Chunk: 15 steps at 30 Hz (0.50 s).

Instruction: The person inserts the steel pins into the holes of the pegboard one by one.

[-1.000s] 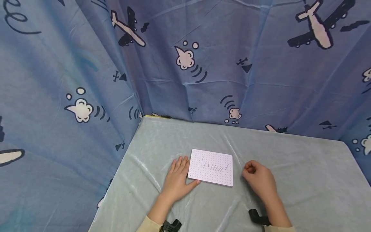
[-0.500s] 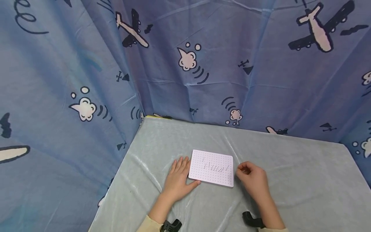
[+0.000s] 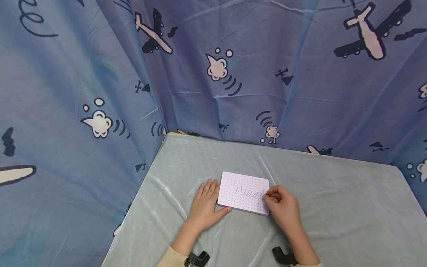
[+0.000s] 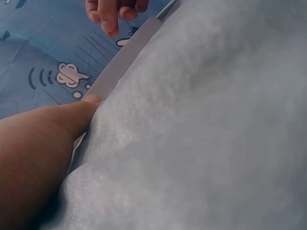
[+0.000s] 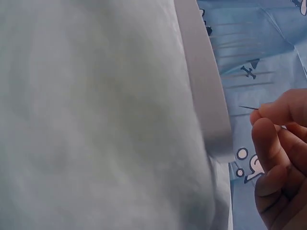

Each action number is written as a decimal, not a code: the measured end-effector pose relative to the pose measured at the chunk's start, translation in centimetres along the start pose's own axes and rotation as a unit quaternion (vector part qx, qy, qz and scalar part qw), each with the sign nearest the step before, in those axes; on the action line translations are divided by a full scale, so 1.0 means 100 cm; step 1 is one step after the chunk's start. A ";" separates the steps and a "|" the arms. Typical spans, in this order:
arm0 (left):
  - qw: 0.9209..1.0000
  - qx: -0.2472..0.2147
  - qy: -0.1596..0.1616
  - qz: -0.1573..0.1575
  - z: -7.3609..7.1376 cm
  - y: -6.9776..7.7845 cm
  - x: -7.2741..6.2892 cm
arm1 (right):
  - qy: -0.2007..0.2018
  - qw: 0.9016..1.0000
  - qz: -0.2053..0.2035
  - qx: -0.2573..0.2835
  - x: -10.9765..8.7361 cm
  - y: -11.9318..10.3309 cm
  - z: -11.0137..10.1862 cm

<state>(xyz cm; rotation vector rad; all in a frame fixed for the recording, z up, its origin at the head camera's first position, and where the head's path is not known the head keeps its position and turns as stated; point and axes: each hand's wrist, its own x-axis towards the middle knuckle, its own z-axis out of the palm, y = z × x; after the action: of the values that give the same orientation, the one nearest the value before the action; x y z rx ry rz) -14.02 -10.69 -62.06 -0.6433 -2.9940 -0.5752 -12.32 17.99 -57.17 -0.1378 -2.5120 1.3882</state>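
A white pegboard (image 3: 233,201) with a grid of small holes lies flat on the table. Several thin needles (image 3: 247,193) stand in it, mostly in a row across its middle. My left hand (image 3: 202,213) lies flat at the board's left side, fingers straight, thumb at the front edge. Between thumb and index finger my right hand (image 3: 285,207) pinches a thin needle (image 5: 248,108), its pointed end sticking out in the right wrist view. Those fingertips are over the board's right edge, close to the rightmost standing needle. In the left wrist view, the thumb (image 4: 88,108) touches the board's side.
A pale grey-green plush cloth (image 3: 333,193) with soft creases covers the table. Blue curtains (image 3: 186,81) printed with planes and clouds hang behind and to the left. Black wrist cameras (image 3: 282,256) are strapped to both wrists.
My right hand has moved left from the bare cloth to over the board's right edge, still pinching. The left hand and board stay in place; the head view has shifted slightly.
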 end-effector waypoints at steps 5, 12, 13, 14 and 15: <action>1.000 0.004 -0.001 0.004 0.000 0.000 0.001 | -0.003 1.000 0.001 -0.014 -0.002 0.000 0.005; 1.000 0.005 -0.001 0.006 0.001 0.000 0.003 | 0.006 0.999 -0.007 -0.038 -0.002 0.000 0.008; 1.000 0.005 -0.002 0.006 0.001 -0.001 0.003 | 0.006 0.999 -0.008 -0.039 -0.001 -0.001 0.008; 1.000 0.005 -0.003 0.005 0.001 -0.001 0.003 | 0.006 0.999 -0.008 -0.039 -0.001 0.000 0.008; 1.000 0.005 -0.004 0.005 0.001 -0.001 0.003 | 0.005 0.999 -0.008 -0.038 -0.001 0.000 0.008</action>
<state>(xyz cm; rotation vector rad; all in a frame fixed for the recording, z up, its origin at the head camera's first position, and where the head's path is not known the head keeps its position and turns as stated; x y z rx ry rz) -14.31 -10.59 -62.18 -0.6600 -2.9973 -0.5580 -12.41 17.24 -57.59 -0.1401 -2.5524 1.2831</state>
